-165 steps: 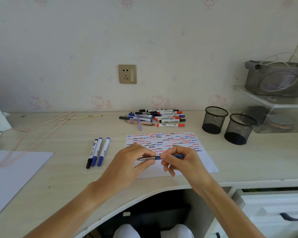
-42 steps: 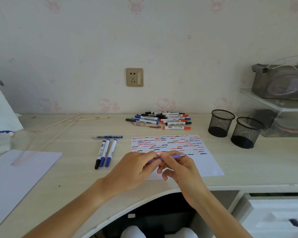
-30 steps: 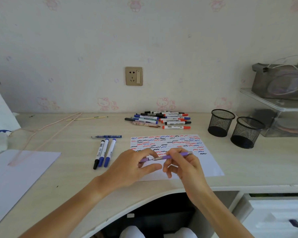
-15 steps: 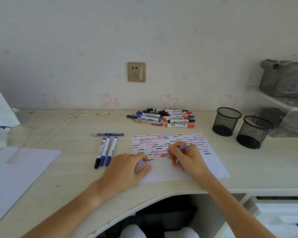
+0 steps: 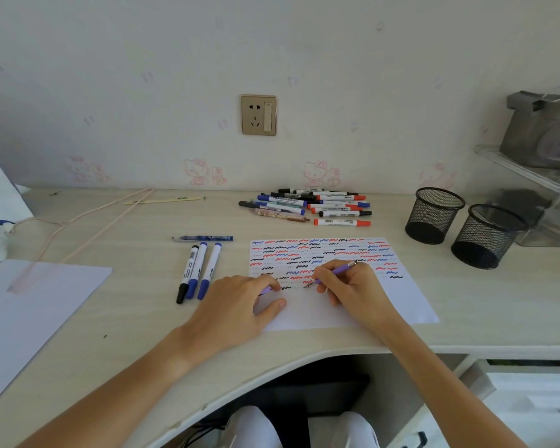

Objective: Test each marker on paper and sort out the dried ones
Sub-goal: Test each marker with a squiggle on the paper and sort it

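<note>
Head view: right hand gripping pen, tip on paper; left hand pinching cap; could tear paper by pressing hard.

Marker labels too small to read (print blurred).

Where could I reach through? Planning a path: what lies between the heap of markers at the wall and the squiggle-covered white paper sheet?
In the head view, only bare desk separates them.

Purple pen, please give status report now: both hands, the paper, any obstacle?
Right hand grips purple pen, tip on paper. Left hand holds cap, rests on paper. No obstacle.
</note>
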